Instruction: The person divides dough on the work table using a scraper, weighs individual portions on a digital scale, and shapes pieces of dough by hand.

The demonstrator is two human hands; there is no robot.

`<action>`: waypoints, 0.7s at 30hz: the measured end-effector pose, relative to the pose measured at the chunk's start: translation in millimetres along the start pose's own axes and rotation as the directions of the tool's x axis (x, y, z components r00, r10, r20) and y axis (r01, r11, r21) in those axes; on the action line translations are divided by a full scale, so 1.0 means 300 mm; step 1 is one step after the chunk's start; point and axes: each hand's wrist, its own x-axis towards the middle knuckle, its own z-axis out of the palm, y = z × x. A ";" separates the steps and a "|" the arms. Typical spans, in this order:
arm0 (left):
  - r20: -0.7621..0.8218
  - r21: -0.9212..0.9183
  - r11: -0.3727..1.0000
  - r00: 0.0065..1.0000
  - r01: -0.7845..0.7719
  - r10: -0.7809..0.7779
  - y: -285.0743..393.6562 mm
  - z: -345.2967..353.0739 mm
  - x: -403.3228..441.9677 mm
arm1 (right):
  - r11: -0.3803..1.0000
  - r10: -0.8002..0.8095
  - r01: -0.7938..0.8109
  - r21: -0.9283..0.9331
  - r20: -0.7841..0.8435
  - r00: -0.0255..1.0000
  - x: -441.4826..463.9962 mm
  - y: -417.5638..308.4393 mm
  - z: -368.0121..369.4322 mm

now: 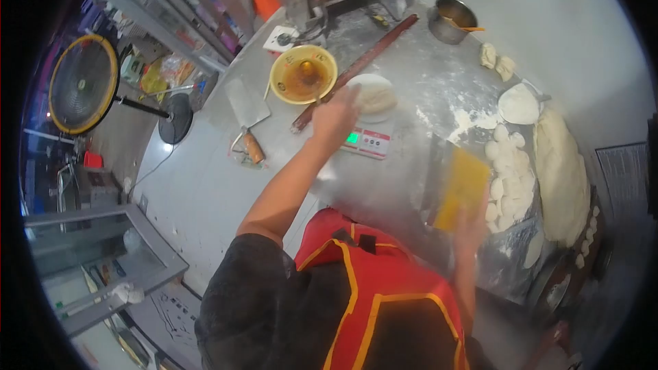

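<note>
Metal worktop fills the middle of frame; its near side is hidden behind the red apron. Long pale dough slab, right side of frame, lower end near a dark round shape I can't identify. Dark-red rod lies diagonally at upper center, passing between the bowl and the plate. Right hand is motion-blurred, finger detail lost; it's closed on the yellow scraper, right of center, its grey blade side smeared by blur.

Containers, big to small: yellow bowl, upper center, amber liquid inside plus a shiny round item (ladle or reflection, can't tell). White plate just right of it, pale dough inside, sitting on the scale; green display lit, digits unreadable. Metal pot, upper right, orange handle over its rim, brownish contents, unclear.

Yellow scraper: flat, broad, plain yellow face, tilted. Pile of small floured dough pieces just right of it, loose flour above.

Left hand is between bowl and plate, fingers partly curled, tips near the plate's left edge; can't tell if it grips anything.
</note>
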 end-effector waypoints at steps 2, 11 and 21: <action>0.204 0.102 0.992 0.977 -0.077 0.054 0.067 0.079 0.017 | 0.999 0.041 -0.041 -0.028 -0.005 0.999 -0.007 0.020 -0.013; 0.448 0.180 0.984 0.891 -0.013 -0.070 0.061 0.187 0.254 | 0.994 0.097 -0.092 0.063 -0.074 0.993 -0.010 0.060 -0.073; 0.644 -0.616 0.551 0.763 0.564 -0.061 0.359 0.484 0.658 | 0.967 0.249 -0.244 0.072 -0.078 0.965 0.031 0.159 -0.135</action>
